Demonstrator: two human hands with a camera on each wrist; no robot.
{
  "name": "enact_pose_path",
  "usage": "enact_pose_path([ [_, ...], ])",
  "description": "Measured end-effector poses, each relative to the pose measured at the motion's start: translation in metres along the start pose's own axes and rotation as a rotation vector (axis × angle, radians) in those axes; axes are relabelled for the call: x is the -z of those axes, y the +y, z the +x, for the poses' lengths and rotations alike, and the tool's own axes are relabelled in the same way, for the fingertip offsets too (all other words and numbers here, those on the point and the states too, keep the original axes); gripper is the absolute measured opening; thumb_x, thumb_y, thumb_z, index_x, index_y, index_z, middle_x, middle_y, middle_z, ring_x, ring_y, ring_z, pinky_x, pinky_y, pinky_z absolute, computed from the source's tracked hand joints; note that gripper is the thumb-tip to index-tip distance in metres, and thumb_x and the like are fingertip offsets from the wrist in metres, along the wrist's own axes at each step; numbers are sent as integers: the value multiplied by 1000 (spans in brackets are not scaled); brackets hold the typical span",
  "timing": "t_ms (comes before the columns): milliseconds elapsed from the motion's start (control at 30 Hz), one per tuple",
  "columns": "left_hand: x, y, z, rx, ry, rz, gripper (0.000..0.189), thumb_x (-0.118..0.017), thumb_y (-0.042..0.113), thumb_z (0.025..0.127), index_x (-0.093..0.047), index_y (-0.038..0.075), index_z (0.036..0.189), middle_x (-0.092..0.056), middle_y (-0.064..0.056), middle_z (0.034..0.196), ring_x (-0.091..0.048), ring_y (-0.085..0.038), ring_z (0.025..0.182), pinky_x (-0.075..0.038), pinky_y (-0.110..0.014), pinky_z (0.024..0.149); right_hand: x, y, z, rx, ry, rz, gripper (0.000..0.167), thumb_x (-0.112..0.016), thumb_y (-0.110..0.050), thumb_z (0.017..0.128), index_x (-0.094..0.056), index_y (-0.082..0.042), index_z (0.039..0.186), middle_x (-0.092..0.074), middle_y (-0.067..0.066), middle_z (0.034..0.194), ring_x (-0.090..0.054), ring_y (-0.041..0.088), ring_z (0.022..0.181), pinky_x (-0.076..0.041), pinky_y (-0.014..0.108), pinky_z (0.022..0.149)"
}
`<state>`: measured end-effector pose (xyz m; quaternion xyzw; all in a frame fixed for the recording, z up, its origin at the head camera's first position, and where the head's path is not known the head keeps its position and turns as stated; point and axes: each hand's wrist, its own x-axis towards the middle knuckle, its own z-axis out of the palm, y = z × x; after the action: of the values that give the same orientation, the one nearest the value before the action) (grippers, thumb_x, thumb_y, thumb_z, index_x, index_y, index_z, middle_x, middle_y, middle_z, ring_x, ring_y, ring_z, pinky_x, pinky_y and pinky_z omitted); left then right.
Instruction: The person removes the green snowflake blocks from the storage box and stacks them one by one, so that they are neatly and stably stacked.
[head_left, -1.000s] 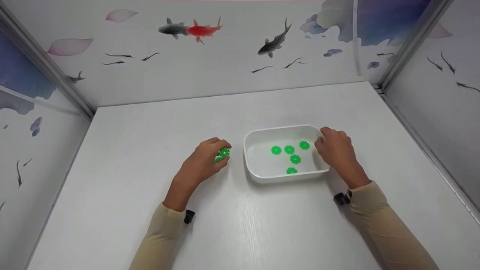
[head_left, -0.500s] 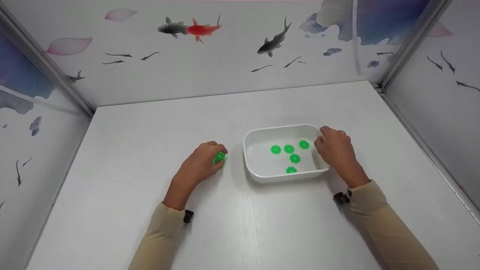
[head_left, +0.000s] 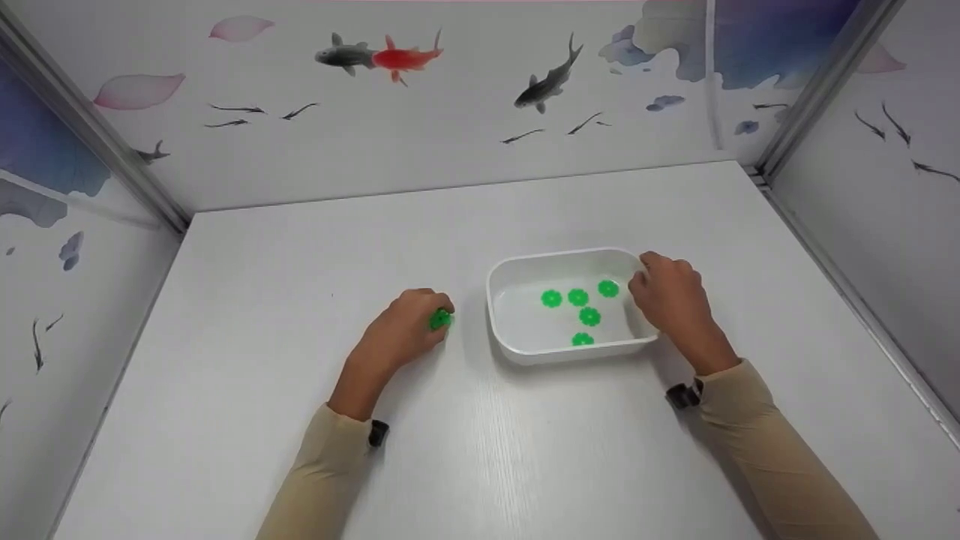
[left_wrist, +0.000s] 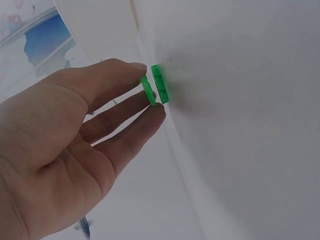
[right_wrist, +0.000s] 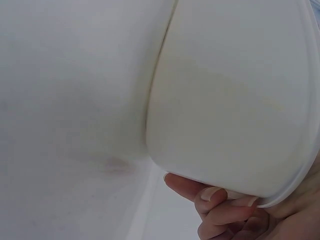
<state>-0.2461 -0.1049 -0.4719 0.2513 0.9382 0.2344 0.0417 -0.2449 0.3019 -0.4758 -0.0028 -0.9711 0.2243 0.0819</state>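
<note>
My left hand is low over the table, left of the tray, and pinches a green flower-shaped piece between thumb and fingertips. Right by that piece, close to the tabletop, is a second green flower-shaped piece; whether it touches the table I cannot tell. The head view shows only green at the fingertips. A white rectangular tray stands right of centre, with several green flower pieces lying inside. At its right end my right hand grips the rim, fingers curled against the outer wall.
The white table is enclosed at the back and sides by panels printed with fish and petals. Bare tabletop separates the left hand from the tray. Each wrist has a dark band.
My left hand has come slightly down and back toward me; its two separate-looking green pieces now overlap in the head view. The right hand, tray and pieces inside stay put.
</note>
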Motion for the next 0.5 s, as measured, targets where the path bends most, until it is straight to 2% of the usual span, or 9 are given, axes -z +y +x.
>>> enact_pose_path([
  [200, -1, 0, 0, 7, 4, 6, 23, -79, 5, 97, -79, 5, 120, -78, -13, 116, -74, -28, 113, -62, -45, 102, 0, 0, 0, -7, -8, 0, 30, -55, -12, 106, -69, 8, 124, -75, 29, 103, -62, 33, 82, -54, 50, 71],
  [500, -2, 0, -1, 26, 6, 29, 23, -80, 7, 97, -79, 8, 120, -79, -11, 116, -74, -27, 112, -62, -45, 101, 0, 0, 0, 6, 5, -14, 23, -55, -11, 105, -69, 6, 112, -70, 23, 88, -56, 30, 75, -48, 44, 65],
])
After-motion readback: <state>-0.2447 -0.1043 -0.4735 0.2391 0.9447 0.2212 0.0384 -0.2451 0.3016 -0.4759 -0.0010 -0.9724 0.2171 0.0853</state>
